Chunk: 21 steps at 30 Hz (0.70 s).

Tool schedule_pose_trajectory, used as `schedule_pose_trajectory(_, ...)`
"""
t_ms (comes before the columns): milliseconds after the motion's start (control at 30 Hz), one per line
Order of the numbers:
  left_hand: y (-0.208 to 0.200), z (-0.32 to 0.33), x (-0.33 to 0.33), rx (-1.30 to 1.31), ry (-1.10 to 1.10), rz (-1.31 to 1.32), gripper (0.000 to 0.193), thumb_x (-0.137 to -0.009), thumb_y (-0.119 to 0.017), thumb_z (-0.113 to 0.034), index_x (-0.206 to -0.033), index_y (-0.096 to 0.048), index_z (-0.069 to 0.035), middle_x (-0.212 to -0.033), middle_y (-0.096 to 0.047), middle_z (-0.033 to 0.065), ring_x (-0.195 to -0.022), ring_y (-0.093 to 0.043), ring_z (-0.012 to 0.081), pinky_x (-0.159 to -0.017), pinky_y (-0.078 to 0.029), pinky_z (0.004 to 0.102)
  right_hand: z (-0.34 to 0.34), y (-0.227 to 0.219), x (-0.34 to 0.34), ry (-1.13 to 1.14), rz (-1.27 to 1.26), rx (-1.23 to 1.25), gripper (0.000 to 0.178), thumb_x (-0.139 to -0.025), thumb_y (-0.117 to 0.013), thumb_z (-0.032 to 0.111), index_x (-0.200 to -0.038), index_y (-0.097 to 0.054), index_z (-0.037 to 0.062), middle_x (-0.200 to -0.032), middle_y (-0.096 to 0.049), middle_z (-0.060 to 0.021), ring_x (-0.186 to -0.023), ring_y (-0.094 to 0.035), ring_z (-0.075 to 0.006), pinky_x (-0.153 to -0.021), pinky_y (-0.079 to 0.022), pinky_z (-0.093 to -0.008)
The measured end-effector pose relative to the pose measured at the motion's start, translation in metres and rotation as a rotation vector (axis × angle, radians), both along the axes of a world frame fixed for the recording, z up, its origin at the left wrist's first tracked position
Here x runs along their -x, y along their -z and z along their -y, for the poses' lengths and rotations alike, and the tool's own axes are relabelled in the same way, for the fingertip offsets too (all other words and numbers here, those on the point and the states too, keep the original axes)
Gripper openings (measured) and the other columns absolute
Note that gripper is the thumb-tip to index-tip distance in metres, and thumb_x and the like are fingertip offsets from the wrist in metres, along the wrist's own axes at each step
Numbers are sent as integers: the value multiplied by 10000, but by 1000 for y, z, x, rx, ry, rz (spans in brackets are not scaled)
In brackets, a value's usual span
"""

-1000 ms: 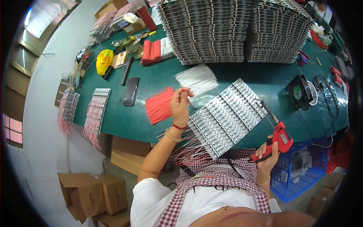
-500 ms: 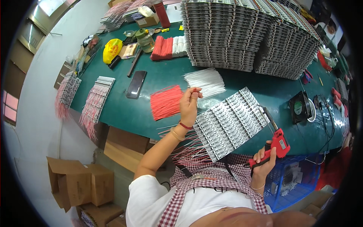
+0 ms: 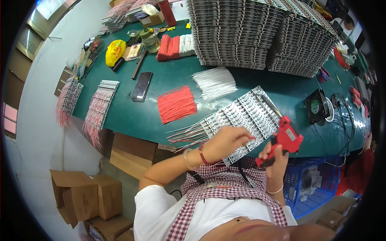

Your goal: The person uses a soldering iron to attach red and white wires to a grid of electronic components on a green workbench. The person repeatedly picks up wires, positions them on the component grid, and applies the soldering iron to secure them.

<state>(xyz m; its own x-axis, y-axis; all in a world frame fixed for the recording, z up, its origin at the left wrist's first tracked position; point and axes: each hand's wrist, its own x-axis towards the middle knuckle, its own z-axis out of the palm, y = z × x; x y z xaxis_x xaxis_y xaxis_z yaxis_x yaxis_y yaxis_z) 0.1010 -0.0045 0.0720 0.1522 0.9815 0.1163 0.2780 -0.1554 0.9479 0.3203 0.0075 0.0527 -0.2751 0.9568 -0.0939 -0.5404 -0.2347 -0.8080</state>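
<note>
My left hand (image 3: 228, 141) is over the panel of small circuit boards (image 3: 237, 116), its fingers pinched together. A bit of red shows at the fingertips, looking like the end of a red wire (image 3: 252, 137); the rest of it is hidden. In my right hand (image 3: 275, 160) is a red soldering gun (image 3: 288, 136), its metal tip slanting over the panel's right part. Red and white wires (image 3: 187, 134) trail from the panel's left edge. Beyond the panel lie a pile of red wires (image 3: 177, 104) and a pile of white wires (image 3: 214, 83).
Tall stacks of board panels (image 3: 233, 36) fill the back of the green table (image 3: 132, 116). A phone (image 3: 142, 86) lies left of the red pile. Two wired panels (image 3: 101, 106) hang over the left edge. At right stand a small fan (image 3: 316, 106) and, below, a blue crate (image 3: 309, 188).
My left hand has come from beside the wire piles toward me and right, down over the panel. The soldering gun has moved slightly left, its tip now over the panel.
</note>
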Motion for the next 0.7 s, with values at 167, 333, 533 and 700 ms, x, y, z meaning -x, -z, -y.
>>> schedule_pose_trajectory(167, -4, 20, -22, 92, -20, 29, 137, -897, -652, -100, -990, -707, -16, -770, -726, 109, -696, -718, 168, -633, -542, 288, 11, -4, 24, 12, 308, -151, 559, -893, -732, 128, -1332, -416, -12, -852, -553, -31, -711, -570, -109, -615, -502, -257)
schedule_pose_trajectory(333, 2, 30, -23, 168, -66, 59, 132, -902, -649, -95, -990, -708, -16, -749, -723, 104, -679, -712, 156, -632, -545, 276, 13, -8, 21, -27, 553, -198, 268, -872, -704, -2, -1093, -554, 21, -875, -579, -1, -772, -549, -68, -675, -456, -235)
schedule_pose_trajectory(533, 4, 28, -25, 221, -64, 52, 137, -914, -661, -103, -997, -713, -8, -751, -723, 98, -691, -711, 131, -621, -549, 258, 19, -14, 22, 7, 505, -168, 188, -862, -717, -21, -1010, -613, 25, -893, -624, -8, -788, -589, -76, -698, -488, -241)
schedule_pose_trajectory(700, 8, 27, -30, 224, -70, 72, 139, -915, -667, -96, -1007, -714, -3, -772, -728, 102, -694, -711, 127, -629, -555, 258, 20, -17, 21, -13, 507, -64, 196, -862, -717, -19, -1026, -617, 22, -908, -636, -20, -813, -616, -89, -707, -512, -246)
